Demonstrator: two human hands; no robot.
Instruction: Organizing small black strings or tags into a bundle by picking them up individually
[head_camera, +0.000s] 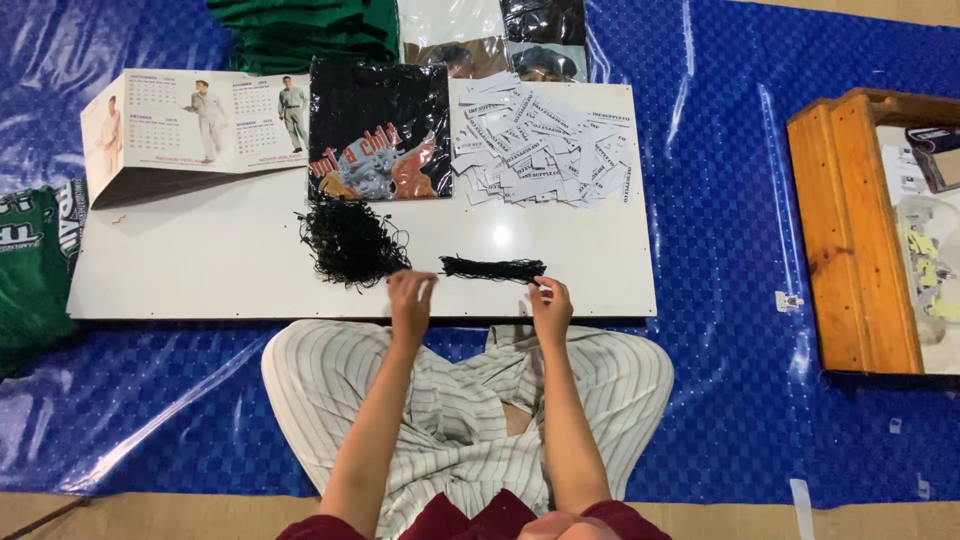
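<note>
While I sit at the white board (230, 270), my left hand (411, 300) and right hand (551, 308) hover apart at its near edge. Fingers pinch; contents cannot be determined. A black string bundle (492, 267) lies between them on the board, beside the loose tangle (350, 243).

on the white board (250, 270) in front of you, a heap of small white paper labels (545, 145) with black print sits at its far right corner. left of it lies a clear-bagged black shirt package (378, 130) (red and pale graphic). a folded desk calendar (190, 130), white and tan, stands at the board's far left.
</note>
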